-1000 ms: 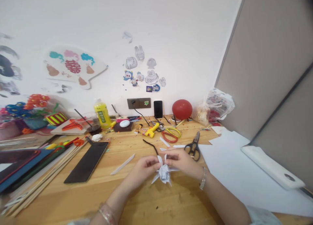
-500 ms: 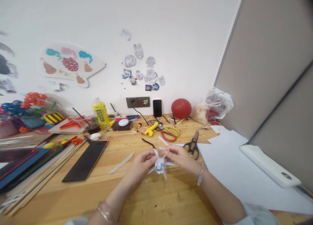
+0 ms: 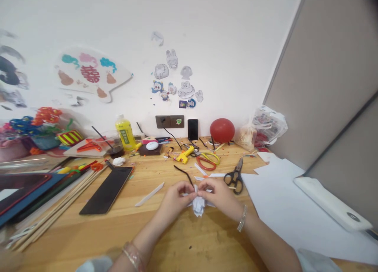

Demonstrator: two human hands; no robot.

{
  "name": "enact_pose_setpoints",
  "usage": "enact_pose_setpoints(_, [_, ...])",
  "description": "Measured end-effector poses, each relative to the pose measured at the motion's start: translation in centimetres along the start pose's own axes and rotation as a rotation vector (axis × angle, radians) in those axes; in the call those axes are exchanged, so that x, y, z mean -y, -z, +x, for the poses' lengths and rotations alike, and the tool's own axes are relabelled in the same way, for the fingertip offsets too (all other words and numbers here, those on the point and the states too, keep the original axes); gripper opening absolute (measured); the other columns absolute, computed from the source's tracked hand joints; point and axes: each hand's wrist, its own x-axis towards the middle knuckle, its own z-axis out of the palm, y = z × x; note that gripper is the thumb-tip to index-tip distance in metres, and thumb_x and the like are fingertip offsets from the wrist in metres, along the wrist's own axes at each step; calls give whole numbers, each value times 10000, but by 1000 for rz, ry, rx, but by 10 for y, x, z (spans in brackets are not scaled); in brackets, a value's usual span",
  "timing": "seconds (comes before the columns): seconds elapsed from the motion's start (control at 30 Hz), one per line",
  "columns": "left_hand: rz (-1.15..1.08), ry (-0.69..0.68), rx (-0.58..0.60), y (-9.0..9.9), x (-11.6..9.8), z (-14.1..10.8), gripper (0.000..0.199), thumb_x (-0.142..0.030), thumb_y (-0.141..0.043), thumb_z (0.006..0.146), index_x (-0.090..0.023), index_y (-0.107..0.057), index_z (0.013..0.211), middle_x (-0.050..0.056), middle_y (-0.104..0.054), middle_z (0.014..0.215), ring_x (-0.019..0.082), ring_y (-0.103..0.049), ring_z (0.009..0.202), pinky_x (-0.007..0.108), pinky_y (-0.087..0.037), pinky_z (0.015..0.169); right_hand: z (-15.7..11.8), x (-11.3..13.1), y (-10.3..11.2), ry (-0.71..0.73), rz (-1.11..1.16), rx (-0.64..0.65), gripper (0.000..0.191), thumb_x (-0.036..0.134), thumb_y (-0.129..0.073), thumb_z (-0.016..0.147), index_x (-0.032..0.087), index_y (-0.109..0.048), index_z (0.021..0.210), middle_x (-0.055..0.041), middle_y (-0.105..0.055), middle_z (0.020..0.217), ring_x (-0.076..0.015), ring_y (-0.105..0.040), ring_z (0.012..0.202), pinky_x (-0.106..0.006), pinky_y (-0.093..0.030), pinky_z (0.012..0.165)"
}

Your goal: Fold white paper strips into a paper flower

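At lower center, the left hand (image 3: pixel 178 197) pinches the folded white paper flower (image 3: pixel 199 205) between thumb and fingers. The right hand (image 3: pixel 220 195) grips its other side, with black-handled scissors (image 3: pixel 235 176) lying just beyond, right of center.

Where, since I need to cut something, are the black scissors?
In the head view, the black scissors lie just beyond the right hand, left of the large white paper.

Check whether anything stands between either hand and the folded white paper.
Nothing visible does: left hand and right hand both have fingers on the folded white paper. The black-handled scissors lie off to the right.
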Motion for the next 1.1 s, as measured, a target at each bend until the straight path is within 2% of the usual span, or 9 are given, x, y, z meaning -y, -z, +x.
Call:
enact_pose_setpoints(0.2, [20,-43,-53,1,-5,-2,164,-272,-695,622,-160,-662,737,46,-668,734,184,-595,706,266,-452,652,-2,1,-3,-28,129,-47,50,206,-623,707,170,-613,741,-10,-625,751,-176,-594,736,-285,-455,680])
enact_pose_setpoints(0.33, [82,-105,-118,2,-12,-4,124,-258,-700,619,-177,-649,699,43,-667,736,191,-603,726,277,-456,675,-4,6,-3,63,116,-92,60,209,-627,728,183,-622,782,-15,-638,812,-178,-597,813,-299,-449,761])
enact_pose_setpoints(0.47, [95,-159,-144,2,-16,-7,113,-236,-691,628,-180,-621,696,35,-654,734,188,-609,730,288,-462,698,-6,7,0,143,83,-70,105,227,-624,753,194,-641,851,-29,-648,867,-182,-595,848,-306,-444,785])
enact_pose_setpoints(0.63, [190,-280,-136,0,-23,-11,63,-217,-667,660,-178,-627,690,29,-645,722,169,-603,702,271,-466,666,-7,4,1,166,150,-48,102,245,-639,747,197,-630,836,-21,-629,861,-171,-589,846,-288,-458,768])
enact_pose_setpoints(0.9, [313,-471,-171,1,-26,-16,48,-178,-651,697,-173,-625,737,20,-637,729,148,-595,707,252,-465,662,-9,7,2,222,100,-120,87,246,-651,742,202,-632,815,-24,-639,841,-175,-591,826,-300,-454,772])
enact_pose_setpoints(1.1, [309,-483,-163,1,-25,-16,46,-148,-634,712,-160,-608,748,27,-627,745,143,-591,712,246,-468,658,-8,4,3,352,98,-106,66,239,-649,753,211,-637,811,-26,-644,836,-171,-587,832,-301,-448,786])
